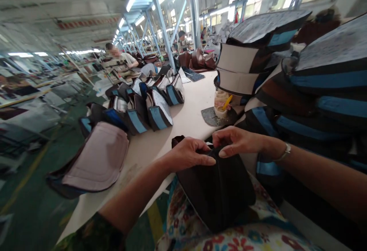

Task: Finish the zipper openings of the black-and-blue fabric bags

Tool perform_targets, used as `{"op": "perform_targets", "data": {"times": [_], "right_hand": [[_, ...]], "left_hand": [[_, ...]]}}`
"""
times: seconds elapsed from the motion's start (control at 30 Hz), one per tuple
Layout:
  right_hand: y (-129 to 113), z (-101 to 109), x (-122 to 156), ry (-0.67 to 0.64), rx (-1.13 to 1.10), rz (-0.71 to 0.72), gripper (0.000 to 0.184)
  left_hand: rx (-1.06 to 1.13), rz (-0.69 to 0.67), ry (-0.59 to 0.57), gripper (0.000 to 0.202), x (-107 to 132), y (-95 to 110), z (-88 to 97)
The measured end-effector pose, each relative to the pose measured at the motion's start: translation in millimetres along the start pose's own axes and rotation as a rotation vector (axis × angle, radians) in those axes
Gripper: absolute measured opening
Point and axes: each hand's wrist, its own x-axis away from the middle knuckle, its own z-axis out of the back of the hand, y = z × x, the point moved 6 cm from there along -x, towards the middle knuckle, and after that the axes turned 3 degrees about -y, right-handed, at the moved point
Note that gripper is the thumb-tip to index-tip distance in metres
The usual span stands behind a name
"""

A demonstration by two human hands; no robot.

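Note:
A dark brown leather bag piece [218, 193] with a seam down its middle rests on my lap, over a flowered apron [243, 239]. My left hand [190, 153] pinches its upper edge between thumb and fingers. Close beside it, my right hand [237, 142] grips the same edge from the other side, thumb pressed on the leather. The two hands are only a small gap apart near the seam. The inside of the piece and the fingertips behind the edge are mostly hidden.
On the white table [192, 113] stand several bag pieces [157, 113] with blue strips, and a pale-sided one [96, 155] at the left edge. A cup with a yellow spatula [222, 102] sits on a dark mat [208, 117]. Tall stacks [323, 79] crowd my right. A co-worker [126, 58] sits farther back.

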Motion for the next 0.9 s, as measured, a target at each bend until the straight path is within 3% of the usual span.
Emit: {"op": "perform_targets", "data": {"times": [0.27, 0.47, 0.67, 0.9], "right_hand": [[-2, -10, -5, 0.073, -0.031, -0.047, 0.027], [13, -7, -4, 0.157, -0.08, -0.072, 0.021], [7, -11, -2, 0.127, -0.122, -0.062, 0.021], [12, -12, -11, 0.176, 0.025, -0.074, 0.01]], "left_hand": [[0.268, 0.034, -0.022, 0.037, -5, -6, -3.3], [0.317, 0.037, 0.029, 0.029, -11, -14, -3.6], [0.361, 0.034, 0.015, 0.022, -13, -13, -2.0], [0.383, 0.098, 0.059, 0.016, -11, -18, -5.1]]}}
